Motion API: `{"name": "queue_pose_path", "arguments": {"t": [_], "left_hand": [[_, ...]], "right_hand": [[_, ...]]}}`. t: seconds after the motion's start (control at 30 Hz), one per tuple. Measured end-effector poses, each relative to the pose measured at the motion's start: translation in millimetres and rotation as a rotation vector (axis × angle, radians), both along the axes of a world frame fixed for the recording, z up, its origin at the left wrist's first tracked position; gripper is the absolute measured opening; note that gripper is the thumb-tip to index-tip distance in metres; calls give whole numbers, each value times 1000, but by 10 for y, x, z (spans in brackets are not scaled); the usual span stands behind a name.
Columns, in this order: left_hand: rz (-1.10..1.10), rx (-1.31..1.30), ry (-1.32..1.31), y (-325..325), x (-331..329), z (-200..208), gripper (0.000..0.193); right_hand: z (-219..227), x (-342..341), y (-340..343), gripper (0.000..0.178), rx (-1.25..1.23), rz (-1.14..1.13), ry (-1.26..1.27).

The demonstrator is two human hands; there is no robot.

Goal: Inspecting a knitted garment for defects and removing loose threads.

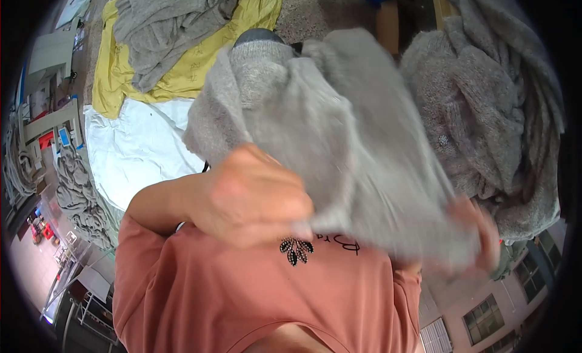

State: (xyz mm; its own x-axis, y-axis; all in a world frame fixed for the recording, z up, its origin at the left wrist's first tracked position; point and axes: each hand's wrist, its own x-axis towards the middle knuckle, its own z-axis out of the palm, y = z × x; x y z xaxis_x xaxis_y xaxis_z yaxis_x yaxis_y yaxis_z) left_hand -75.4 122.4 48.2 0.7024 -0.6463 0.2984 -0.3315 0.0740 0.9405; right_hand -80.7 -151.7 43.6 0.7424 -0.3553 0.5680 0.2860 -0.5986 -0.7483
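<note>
A grey fuzzy knit sweater [303, 116] is spread out in front of my chest, smeared by motion on its right side. My left hand [257, 195] is closed in a fist on the near edge of the knit. At the right, my right hand [479, 235] grips the other end of that edge; it is blurred, and its fingers show only in part. The sweater hangs stretched between both hands. Its ribbed far end [260, 53] lies against a dark rounded object [257, 35], mostly covered by the fabric.
At the right, more grey knitwear [470, 110] is heaped up. Folded grey knits [173, 31] rest on a yellow sheet [109, 89] at the far left, with white sheeting [136, 147] nearer. Another grey knit pile [82, 198] and workbenches [51, 125] stand further left.
</note>
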Motion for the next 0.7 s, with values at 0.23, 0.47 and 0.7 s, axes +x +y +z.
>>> {"name": "queue_pose_path", "arguments": {"t": [0.23,0.47,0.7], "left_hand": [[118,295,-37,-39,183,-319,6],[143,683,-77,441,-357,-587,5],[289,670,167,425,-141,-646,14]], "right_hand": [[298,-162,-240,20,-457,158,-188],[-765,-91,-398,18,-230,875,1682],[-1414,-335,-882,28,454,921,1619]]}}
